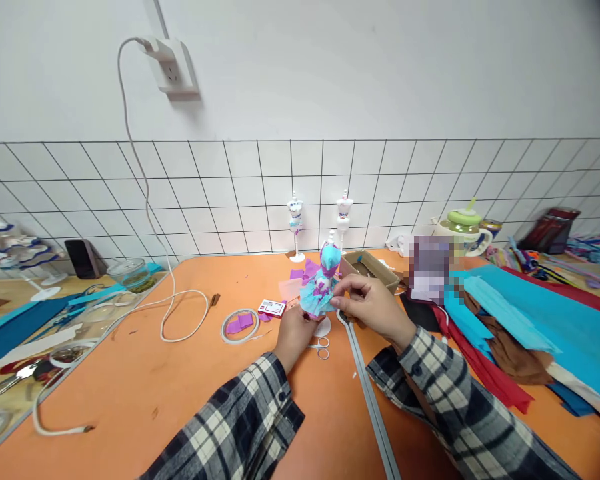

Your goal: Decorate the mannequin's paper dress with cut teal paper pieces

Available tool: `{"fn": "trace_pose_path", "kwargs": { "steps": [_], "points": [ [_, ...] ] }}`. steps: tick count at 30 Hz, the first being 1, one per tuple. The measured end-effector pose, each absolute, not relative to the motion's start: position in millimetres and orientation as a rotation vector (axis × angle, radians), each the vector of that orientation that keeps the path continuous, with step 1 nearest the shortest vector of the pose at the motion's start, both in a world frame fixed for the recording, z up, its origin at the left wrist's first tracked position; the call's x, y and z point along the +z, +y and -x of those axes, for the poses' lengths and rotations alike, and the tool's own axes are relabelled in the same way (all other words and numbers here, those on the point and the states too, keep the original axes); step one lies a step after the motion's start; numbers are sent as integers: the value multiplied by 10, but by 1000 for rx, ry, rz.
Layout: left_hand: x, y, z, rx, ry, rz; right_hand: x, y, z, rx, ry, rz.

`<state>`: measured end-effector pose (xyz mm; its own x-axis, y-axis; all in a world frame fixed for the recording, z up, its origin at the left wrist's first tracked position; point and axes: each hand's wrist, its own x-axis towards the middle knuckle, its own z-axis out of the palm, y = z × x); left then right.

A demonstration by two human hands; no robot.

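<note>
A small mannequin (323, 283) dressed in turquoise and purple cloth stands on a white round base on the orange table (145, 380). My left hand (293, 335) is closed around its lower part from the left. My right hand (369, 303) pinches the ruffled turquoise skirt at its right edge. Small scissors (321, 347) lie on the table just below the base. Both forearms wear a plaid shirt.
Two bare mini mannequins (295, 223) (344, 213) stand by the tiled wall. A cardboard box (370, 268), purple scraps (244, 322) in a white ring, a white cable (180, 313), a small card (272, 307), blue and red cloth (530, 313) and a teapot (464, 230) surround me.
</note>
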<state>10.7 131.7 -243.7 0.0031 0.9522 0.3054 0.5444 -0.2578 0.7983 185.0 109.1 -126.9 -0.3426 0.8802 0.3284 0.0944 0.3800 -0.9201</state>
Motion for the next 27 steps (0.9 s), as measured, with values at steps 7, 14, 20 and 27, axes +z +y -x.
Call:
{"fn": "trace_pose_path", "kwargs": {
  "steps": [7, 14, 20, 27],
  "points": [
    [-2454, 1303, -124, 1213, 1553, -1800, -1218, 1129, -1994, 1044, -1652, 915],
    [-2395, 1285, -126, 1196, 1591, -1803, -1119, 1155, -2129, 989, -1703, 933],
    [-2402, 1295, -129, 1179, 1600, -1826, -1102, 1121, -2088, 1049, -1762, 971],
    [-2382, 1278, -127, 1191, 1548, -1852, -1170, 1107, -1999, 1164, -1778, 941]
  ]
}}
